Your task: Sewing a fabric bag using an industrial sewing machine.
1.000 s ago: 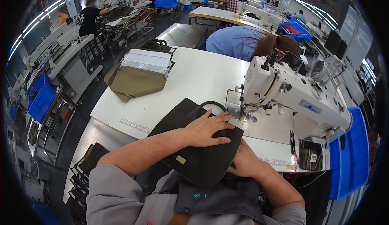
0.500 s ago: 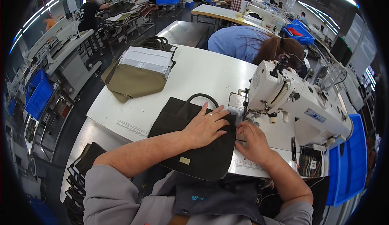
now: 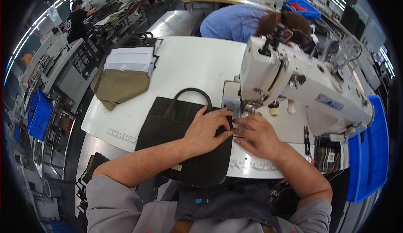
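Observation:
A dark handbag piece [image 3: 184, 124] with a looped handle [image 3: 191, 91] lies flat on the white sewing table, its right edge beside the needle area of the white sewing machine [image 3: 289, 71]. My left hand [image 3: 208, 127] rests over its upper right part, thumb and fingers curled in at that edge. Facing it, my right hand [image 3: 259, 137] has its bent fingertips at the same edge, just in front of the presser foot [image 3: 251, 107]. The exact hold of the fingertips is partly hidden. A small gold-coloured plate [image 3: 176, 167] shows below my left forearm.
Olive and white bag pieces [image 3: 124, 75] lie at the table's far left. Dark pieces [image 3: 90, 170] hang in a stack by my left elbow. Snips [image 3: 307, 140] lie right of my right hand; beyond stands a blue bin [image 3: 369, 153]. A person in blue [image 3: 235, 23] leans behind the machine.
My left hand has gone from spread flat on the bag to curled at its right edge. My right hand stays by that edge. The whole view has shifted a little.

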The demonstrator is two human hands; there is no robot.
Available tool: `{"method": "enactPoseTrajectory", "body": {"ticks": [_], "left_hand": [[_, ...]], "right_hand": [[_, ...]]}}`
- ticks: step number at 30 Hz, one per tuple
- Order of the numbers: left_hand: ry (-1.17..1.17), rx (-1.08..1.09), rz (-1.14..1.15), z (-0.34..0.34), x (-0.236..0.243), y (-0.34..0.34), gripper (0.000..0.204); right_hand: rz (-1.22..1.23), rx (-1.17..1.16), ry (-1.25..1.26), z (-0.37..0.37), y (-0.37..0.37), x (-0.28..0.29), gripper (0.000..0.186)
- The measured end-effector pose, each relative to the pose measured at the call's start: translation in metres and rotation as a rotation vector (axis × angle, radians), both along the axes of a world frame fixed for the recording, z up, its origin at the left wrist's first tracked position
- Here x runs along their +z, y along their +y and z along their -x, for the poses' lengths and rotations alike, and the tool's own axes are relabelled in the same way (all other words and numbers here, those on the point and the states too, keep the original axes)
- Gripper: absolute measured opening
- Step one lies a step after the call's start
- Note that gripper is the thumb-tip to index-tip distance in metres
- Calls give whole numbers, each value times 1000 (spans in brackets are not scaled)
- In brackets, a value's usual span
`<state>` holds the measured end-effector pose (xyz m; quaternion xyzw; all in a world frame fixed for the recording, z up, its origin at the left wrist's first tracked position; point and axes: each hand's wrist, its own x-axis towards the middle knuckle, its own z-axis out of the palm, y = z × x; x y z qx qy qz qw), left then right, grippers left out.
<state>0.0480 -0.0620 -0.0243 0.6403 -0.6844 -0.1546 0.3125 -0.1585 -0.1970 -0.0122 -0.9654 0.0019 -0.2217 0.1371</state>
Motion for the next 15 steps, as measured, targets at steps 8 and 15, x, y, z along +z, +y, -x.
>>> {"method": "enactPoseTrajectory", "body": {"ticks": [8, 15], "left_hand": [[-11, 1, 27, -10, 13, -14, 12], [-24, 26, 19, -1, 8, -10, 11]], "right_hand": [[-55, 14, -79, -1, -15, -6, 30], [-32, -71, -47, 7, -12, -8, 31]]}}
